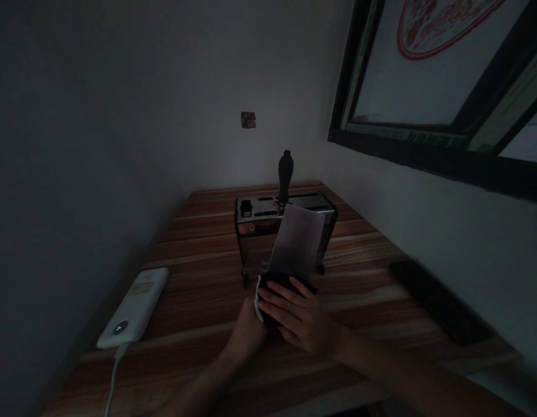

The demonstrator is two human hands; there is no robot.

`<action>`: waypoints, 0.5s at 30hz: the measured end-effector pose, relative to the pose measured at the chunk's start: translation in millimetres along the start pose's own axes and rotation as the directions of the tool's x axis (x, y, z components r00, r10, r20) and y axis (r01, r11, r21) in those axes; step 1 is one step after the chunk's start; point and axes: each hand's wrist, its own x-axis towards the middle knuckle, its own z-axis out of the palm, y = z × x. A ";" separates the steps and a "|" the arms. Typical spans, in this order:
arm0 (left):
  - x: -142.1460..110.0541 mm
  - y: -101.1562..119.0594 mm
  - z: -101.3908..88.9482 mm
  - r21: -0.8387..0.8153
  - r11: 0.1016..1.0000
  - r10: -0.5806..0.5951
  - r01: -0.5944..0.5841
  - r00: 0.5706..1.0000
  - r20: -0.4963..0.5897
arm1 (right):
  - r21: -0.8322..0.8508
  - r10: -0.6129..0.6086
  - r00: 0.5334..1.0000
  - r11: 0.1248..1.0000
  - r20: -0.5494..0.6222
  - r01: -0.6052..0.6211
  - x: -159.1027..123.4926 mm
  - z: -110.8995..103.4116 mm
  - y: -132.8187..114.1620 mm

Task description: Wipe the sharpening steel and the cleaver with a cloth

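A pale grey flat sheet (297, 240) leans upward from a small black piece (277, 284) with a white edge; what kind of thing they form is unclear in the dim light. My right hand (297, 313) lies across the black piece, its fingers closed against the front and a ring on one finger. Behind and below it, my left hand (251, 321) grips the same piece from the left side, its fingers mostly hidden. Just beyond the sheet stands a shiny slotted metal rack (260, 208), partly covered by it.
On the rack rises a dark, bottle-shaped piece (286, 174). A white power bank (136, 307) with a cable lies on the left of the striped wooden table (199, 255). A long black object (442, 301) rests at the right by the wall, below a dark-framed window (403, 142).
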 end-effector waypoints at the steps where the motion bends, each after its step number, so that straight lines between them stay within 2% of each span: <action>1: 0.1 1.1 -0.2 0.006 1.000 0.002 -0.002 1.000 -0.006 | 0.001 0.005 1.000 1.000 0.001 -0.005 -0.4 0.5 -0.6; 5: 0.4 2.5 -0.8 0.012 1.000 0.014 -0.013 0.999 -0.050 | 0.000 0.018 1.000 1.000 0.015 -0.018 -1.5 1.5 -1.8; 10: 1.0 0.2 -0.4 -0.005 1.000 -0.014 0.014 1.000 0.019 | -0.021 0.010 0.998 1.000 0.058 -0.009 -0.7 -2.0 1.8; 15: 0.9 -3.2 2.4 -0.046 0.997 -0.067 0.066 0.998 -0.009 | -0.062 0.036 0.999 0.997 0.011 -0.035 5.8 -10.2 10.5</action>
